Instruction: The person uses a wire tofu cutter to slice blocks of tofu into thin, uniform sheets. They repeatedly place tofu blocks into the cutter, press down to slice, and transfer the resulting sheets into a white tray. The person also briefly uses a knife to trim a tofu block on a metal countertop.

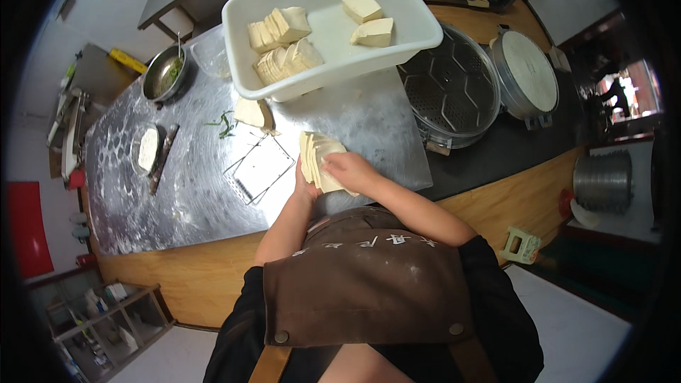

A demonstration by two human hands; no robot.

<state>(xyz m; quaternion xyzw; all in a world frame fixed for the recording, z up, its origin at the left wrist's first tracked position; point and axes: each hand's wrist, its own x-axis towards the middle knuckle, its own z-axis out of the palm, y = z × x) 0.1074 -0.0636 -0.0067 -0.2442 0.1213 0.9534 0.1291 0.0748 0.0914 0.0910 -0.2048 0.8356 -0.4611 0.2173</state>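
Low over the steel worktop's front edge, my left hand (pixel 305 183) holds a stack of pale tofu slices (pixel 317 159) from the left and below. My right hand (pixel 346 169) grips the stack's right side, fingers on the top slice, which is partly covered. Just left of the stack, a rectangular wire-framed slicer (pixel 262 169) lies on the worktop. Behind it sits a piece of tofu (pixel 252 113) near green herb scraps (pixel 222 124). Farther back, a white plastic tub (pixel 340 68) holds two fanned groups of slices (pixel 287 61) on the left and two tofu blocks (pixel 362 6) on the right.
At left on the steel worktop (pixel 191 213) are a metal bowl of chopped greens (pixel 165 74), a dish of white flour (pixel 148 149) and a dark rolling pin (pixel 164 159). A perforated steamer (pixel 449 82) and a round lidded pan (pixel 526 72) stand at right.
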